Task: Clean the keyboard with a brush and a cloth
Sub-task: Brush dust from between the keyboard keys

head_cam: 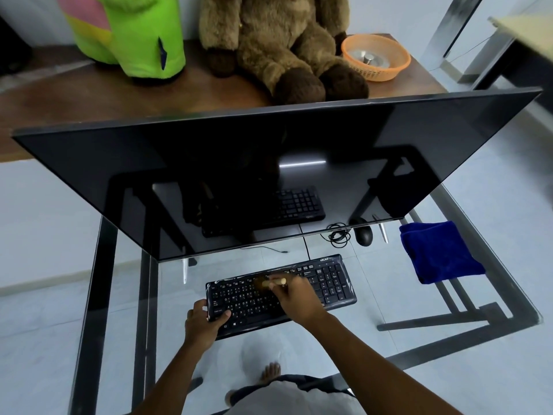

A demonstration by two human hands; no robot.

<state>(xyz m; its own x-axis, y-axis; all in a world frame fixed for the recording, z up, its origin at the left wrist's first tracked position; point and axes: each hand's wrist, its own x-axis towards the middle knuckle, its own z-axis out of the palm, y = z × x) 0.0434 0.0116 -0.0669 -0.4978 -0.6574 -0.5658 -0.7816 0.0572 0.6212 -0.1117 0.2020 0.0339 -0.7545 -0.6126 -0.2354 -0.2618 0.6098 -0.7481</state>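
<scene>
Right hand (294, 298): fingers curled closed around the wooden handle of a brush (273, 283). The handle sticks out of the fist toward the left end of the keyboard (281, 295); the bristle end is blurred and sits on the upper key rows, just left of centre. The hand itself lies over the middle of the keyboard, covering keys there.

Left hand (203, 320): clamped on the keyboard's near-left corner, thumb on top of the keys, fingers wrapped around the left edge. So one hand pins the keyboard at its left end while the other holds the brush above its centre.

Keyboard: black, lying slightly skewed on the glass desk (466, 298), its right end further from the person than its left. A clear film or cover appears to lie over it, shiny at the edges.

Cloth (438, 251): blue, folded, on the glass well to the right of the keyboard and beyond it, touched by neither hand.

Mouse (364, 235): black, with coiled cord, beyond the keyboard's right end.

Monitor (269, 175): dark, directly behind the keyboard, reflecting it.
</scene>
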